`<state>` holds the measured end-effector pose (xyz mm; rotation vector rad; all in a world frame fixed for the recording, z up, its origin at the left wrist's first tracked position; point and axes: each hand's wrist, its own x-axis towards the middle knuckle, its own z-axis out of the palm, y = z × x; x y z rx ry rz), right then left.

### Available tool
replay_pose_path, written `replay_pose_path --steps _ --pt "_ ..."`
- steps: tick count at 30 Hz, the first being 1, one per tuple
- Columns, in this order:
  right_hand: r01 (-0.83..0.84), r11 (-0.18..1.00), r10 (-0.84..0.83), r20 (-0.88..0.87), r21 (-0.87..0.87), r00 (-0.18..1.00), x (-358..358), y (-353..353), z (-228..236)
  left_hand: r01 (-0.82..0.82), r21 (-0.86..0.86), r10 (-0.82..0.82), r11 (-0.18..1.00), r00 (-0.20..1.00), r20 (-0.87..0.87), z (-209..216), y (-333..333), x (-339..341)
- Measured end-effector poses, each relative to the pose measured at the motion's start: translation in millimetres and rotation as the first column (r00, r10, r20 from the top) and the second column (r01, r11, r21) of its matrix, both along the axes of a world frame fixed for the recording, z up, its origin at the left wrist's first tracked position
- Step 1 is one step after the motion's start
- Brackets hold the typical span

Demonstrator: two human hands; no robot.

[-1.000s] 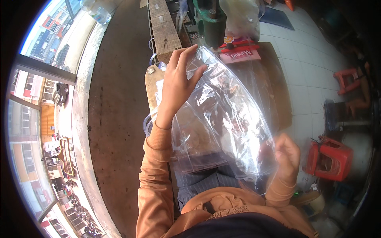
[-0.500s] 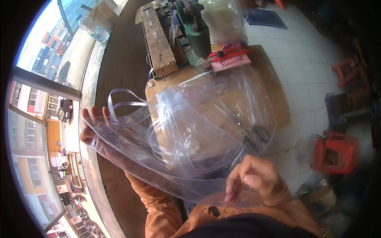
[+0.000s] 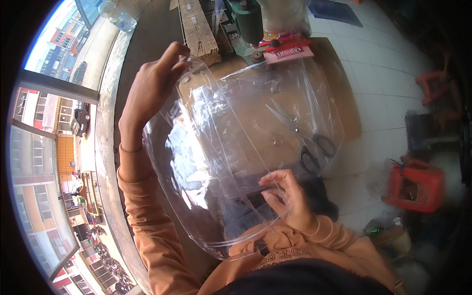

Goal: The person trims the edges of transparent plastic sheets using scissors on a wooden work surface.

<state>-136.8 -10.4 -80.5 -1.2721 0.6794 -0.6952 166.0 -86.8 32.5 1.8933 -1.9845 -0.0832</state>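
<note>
A large clear plastic sheet [image 3: 191, 162], glossy and creased, spreads over the wooden board [image 3: 344, 93] and hangs in a curve toward my body. My left hand [image 3: 157, 83] is raised beside the far left part of the board, its fingers closed on the sheet's edge. Low in the middle, my right hand [image 3: 290, 196] touches the near part of the plastic, fingers bent and apart from the thumb. Scissors with dark handles [image 3: 309, 158] lie on the right of the board, blades partly spread and pointing away to the left. Whether plastic covers them I cannot tell.
Beyond the board stand a green metal machine [image 3: 248, 22], a rough wooden beam [image 3: 199, 34] and a pink box [image 3: 289, 55]. A concrete ledge and windows [image 3: 42, 177] run along the left. A red plastic stool [image 3: 415, 184] stands on the tiled floor at right.
My left hand has swung up and to the right, carrying the plastic edge over the board. My right hand has shifted left and away from my body. The view has shifted slightly.
</note>
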Motion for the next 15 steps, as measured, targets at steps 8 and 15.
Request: replay_pose_path --steps 8,15 --pt "0.070 0.981 -0.113 -0.240 -0.181 0.964 -33 -20 -20 0.054 0.044 -0.058 0.998 0.992 0.116 -131 -29 -18" --pt "0.026 0.987 -0.084 -0.374 -0.159 0.923 -17 -11 -24 -0.025 -0.229 0.077 0.973 0.972 0.223 -140 -31 -17"
